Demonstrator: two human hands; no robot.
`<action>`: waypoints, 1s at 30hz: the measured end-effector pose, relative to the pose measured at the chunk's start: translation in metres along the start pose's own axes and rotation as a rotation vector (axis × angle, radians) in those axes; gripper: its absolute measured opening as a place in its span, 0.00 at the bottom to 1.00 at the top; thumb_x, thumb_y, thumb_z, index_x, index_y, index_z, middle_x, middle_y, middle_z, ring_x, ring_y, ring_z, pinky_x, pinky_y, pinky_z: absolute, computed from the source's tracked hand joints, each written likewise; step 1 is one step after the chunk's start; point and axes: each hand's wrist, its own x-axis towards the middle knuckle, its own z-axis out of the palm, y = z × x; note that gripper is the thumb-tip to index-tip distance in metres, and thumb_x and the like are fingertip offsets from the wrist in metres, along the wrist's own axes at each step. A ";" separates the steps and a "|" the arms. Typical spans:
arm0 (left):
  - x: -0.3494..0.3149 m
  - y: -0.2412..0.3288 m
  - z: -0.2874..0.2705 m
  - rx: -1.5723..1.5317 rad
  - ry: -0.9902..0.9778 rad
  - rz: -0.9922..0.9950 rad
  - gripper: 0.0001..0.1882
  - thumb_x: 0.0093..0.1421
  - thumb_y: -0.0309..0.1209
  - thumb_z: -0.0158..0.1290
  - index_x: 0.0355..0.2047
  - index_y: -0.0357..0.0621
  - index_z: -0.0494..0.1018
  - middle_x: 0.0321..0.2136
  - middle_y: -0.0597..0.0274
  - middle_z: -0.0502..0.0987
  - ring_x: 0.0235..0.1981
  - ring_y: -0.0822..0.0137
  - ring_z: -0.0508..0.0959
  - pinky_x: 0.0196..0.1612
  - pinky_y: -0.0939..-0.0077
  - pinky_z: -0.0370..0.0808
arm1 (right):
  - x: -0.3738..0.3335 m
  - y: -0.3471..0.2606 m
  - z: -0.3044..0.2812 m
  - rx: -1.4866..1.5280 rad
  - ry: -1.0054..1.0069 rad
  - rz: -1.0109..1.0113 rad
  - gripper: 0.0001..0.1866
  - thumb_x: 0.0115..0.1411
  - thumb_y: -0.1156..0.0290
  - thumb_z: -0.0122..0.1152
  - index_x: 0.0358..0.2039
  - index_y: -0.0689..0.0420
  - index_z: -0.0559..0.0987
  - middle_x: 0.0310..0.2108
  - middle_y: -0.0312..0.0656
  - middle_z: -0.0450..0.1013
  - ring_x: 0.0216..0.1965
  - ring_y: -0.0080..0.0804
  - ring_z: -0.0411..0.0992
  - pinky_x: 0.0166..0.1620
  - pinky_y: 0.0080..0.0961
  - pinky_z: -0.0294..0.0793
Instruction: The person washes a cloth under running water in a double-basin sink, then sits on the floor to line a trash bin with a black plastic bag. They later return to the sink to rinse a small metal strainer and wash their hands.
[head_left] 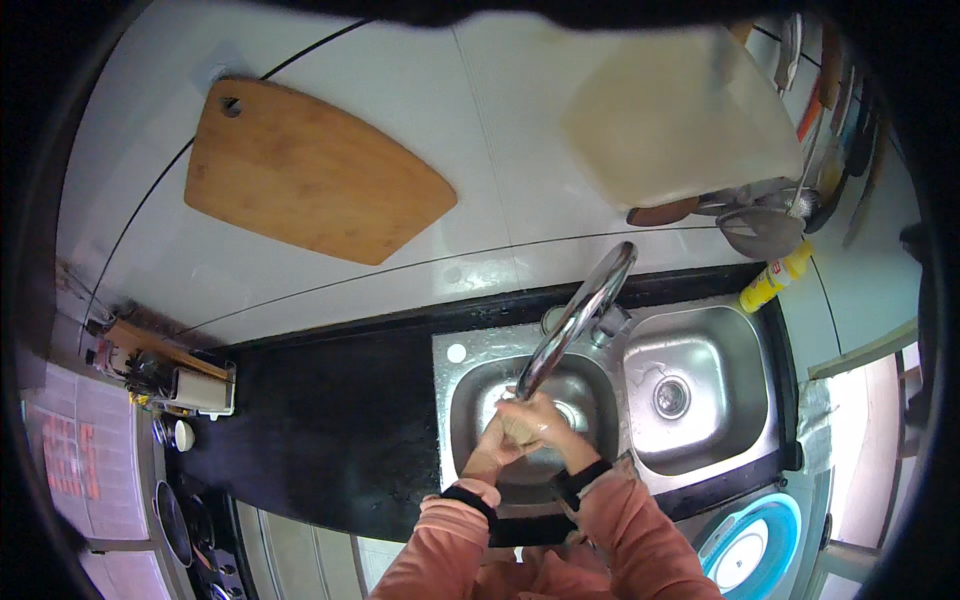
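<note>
Both my hands meet under the mouth of a curved chrome faucet (570, 330), over the left basin (463, 410) of a steel double sink. A pale tan, rounded thing (518, 431) is held between them; its kind is not clear, and fingers cover much of it. My left hand (489, 450) cups it from the left, its fingers curled. From the right, my right hand (541, 419) closes over its upper side. The skin looks wet. Pink sleeves with dark cuffs end at both wrists.
The right basin (690, 430) adjoins, with a yellow bottle (775, 275) behind it. Black counter (330, 420) extends leftward to a knife rack (190, 385). A wooden cutting board (310, 170) and a pale board (690, 120) hang on the wall, beside a strainer (760, 232). A blue tub (775, 535) stands low at right.
</note>
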 end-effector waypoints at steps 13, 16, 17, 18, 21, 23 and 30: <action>0.018 -0.009 0.016 0.300 0.049 0.077 0.12 0.64 0.41 0.44 0.37 0.48 0.71 0.26 0.65 0.75 0.25 0.69 0.75 0.29 0.75 0.75 | -0.001 0.029 0.007 -0.618 0.648 -0.605 0.09 0.51 0.69 0.56 0.19 0.60 0.75 0.22 0.51 0.71 0.25 0.50 0.71 0.30 0.42 0.69; 0.017 -0.006 0.034 0.487 0.153 0.074 0.13 0.65 0.41 0.43 0.35 0.47 0.71 0.26 0.67 0.75 0.23 0.70 0.75 0.21 0.78 0.70 | 0.019 0.036 -0.020 -0.542 0.655 -0.389 0.10 0.52 0.69 0.55 0.19 0.62 0.75 0.20 0.53 0.70 0.22 0.46 0.69 0.27 0.38 0.68; 0.017 -0.005 0.038 0.481 0.192 0.061 0.15 0.65 0.44 0.43 0.36 0.47 0.72 0.27 0.65 0.76 0.24 0.71 0.76 0.19 0.77 0.68 | 0.022 0.036 -0.027 -0.441 0.679 -0.335 0.11 0.51 0.68 0.56 0.18 0.62 0.74 0.19 0.52 0.69 0.20 0.40 0.68 0.26 0.36 0.67; 0.015 -0.001 0.040 0.498 0.183 0.092 0.16 0.65 0.45 0.43 0.37 0.46 0.71 0.28 0.65 0.76 0.24 0.70 0.76 0.19 0.77 0.68 | 0.026 0.036 -0.029 -0.333 0.709 -0.273 0.12 0.51 0.68 0.58 0.17 0.62 0.73 0.18 0.52 0.68 0.18 0.34 0.66 0.25 0.34 0.66; 0.011 0.014 0.030 0.487 0.280 0.203 0.20 0.64 0.49 0.44 0.41 0.45 0.70 0.31 0.64 0.76 0.27 0.69 0.76 0.21 0.78 0.68 | 0.031 0.029 -0.039 -0.135 0.602 -0.111 0.19 0.57 0.57 0.56 0.25 0.63 0.78 0.23 0.45 0.75 0.25 0.31 0.72 0.31 0.30 0.70; 0.008 0.032 0.009 0.258 0.227 0.246 0.12 0.62 0.39 0.50 0.40 0.46 0.71 0.31 0.66 0.76 0.25 0.72 0.74 0.21 0.76 0.67 | 0.030 0.023 -0.040 0.446 0.430 0.037 0.28 0.58 0.47 0.56 0.33 0.65 0.78 0.30 0.36 0.75 0.31 0.28 0.72 0.36 0.26 0.71; 0.059 0.022 -0.048 -0.025 -0.087 0.487 0.14 0.61 0.42 0.46 0.42 0.48 0.68 0.33 0.66 0.75 0.30 0.67 0.74 0.28 0.75 0.70 | 0.001 -0.013 0.018 -0.293 -0.036 -0.265 0.13 0.53 0.61 0.64 0.20 0.53 0.73 0.29 0.33 0.72 0.30 0.26 0.71 0.33 0.27 0.68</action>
